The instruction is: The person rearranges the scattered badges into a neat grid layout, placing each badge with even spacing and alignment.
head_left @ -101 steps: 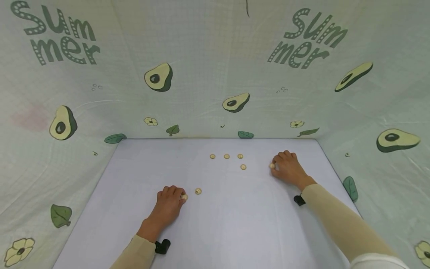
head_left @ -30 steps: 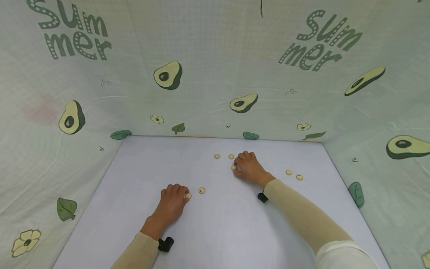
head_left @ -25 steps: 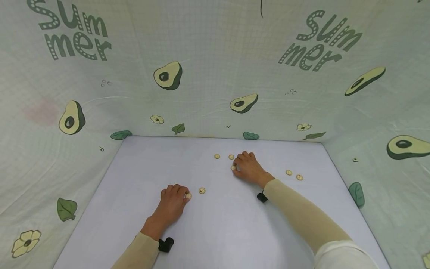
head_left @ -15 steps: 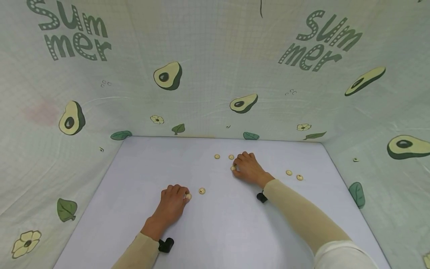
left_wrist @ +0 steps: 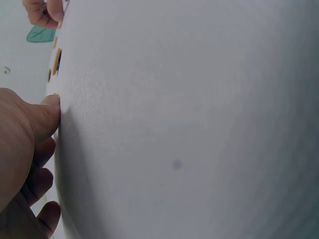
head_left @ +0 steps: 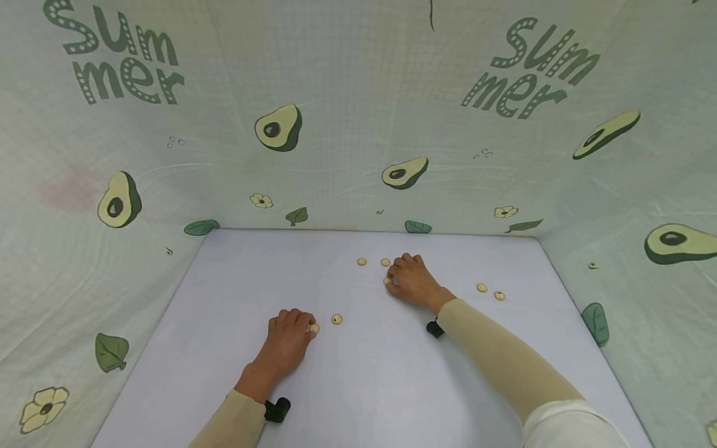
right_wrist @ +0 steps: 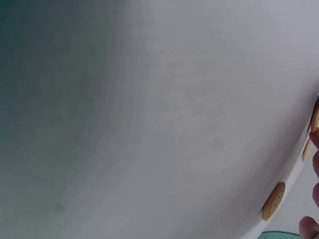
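Note:
My left hand [head_left: 289, 342] rests on the white table and pinches a pale wooden button [head_left: 314, 328] between thumb and forefinger. Just to its right a second wooden button [head_left: 337, 318] lies flat. Farther back, my right hand [head_left: 413, 281] has its thumb and forefinger on another button [head_left: 388, 281], partly covered by the fingers. Behind that one sits a button [head_left: 385, 262], and left of it one more [head_left: 361, 262]. In the left wrist view, the thumb [left_wrist: 47, 112] hides what the left hand holds. Only fingertips [right_wrist: 315, 139] of the right hand show in the right wrist view.
Two buttons lie right of the right hand, a nearer-left one [head_left: 482, 287] and a farther-right one [head_left: 500, 295]. A cloth printed with avocados [head_left: 279, 127] rises behind the white tabletop [head_left: 358, 386] and along both sides.
Over the last seconds my right hand has moved left from the table's right part to the middle; two buttons now lie at the right. Lately its button slid slightly left. My left hand stays put.

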Demonstrator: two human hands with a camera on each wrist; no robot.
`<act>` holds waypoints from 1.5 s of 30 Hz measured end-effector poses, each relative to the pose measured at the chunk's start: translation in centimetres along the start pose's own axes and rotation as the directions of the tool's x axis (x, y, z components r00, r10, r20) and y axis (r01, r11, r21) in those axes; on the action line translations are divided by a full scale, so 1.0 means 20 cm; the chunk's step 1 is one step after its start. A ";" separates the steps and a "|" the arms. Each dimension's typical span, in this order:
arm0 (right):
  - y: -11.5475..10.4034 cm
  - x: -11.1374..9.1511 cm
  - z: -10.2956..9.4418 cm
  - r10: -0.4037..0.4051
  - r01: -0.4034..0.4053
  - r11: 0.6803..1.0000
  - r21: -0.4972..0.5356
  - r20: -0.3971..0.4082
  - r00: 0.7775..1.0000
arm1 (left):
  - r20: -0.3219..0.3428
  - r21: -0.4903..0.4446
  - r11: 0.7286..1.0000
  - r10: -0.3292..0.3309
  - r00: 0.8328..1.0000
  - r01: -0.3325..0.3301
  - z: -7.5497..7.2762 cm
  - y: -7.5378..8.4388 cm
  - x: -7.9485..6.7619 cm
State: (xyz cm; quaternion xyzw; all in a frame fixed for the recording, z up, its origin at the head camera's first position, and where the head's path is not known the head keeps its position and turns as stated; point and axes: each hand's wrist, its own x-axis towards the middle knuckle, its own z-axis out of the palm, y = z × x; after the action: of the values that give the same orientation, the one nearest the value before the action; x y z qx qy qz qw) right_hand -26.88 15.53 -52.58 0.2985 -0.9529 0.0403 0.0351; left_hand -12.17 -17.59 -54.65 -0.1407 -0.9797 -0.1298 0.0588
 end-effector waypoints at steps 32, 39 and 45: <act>0.33 -0.31 -0.10 0.160 -0.177 0.982 -0.065 -0.208 0.965 | 0.038 -0.019 0.999 -0.033 0.999 0.034 -0.01 0.01 -0.01; 0.50 -0.49 -0.13 0.227 -0.244 0.967 -0.074 -0.190 0.955 | 0.053 -0.021 0.999 -0.037 0.998 0.039 -0.02 0.02 0.00; 0.60 -0.62 -0.14 0.261 -0.279 0.958 -0.072 -0.196 0.945 | 0.061 -0.025 0.999 -0.037 0.997 0.039 -0.02 0.02 0.00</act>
State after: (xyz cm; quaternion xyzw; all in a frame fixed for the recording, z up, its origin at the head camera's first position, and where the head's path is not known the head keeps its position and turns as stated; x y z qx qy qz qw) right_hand -23.37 32.61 -51.65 0.1581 -0.9782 0.0253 0.1321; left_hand -12.12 -17.35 -54.23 -0.1266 -0.9818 -0.1394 0.0247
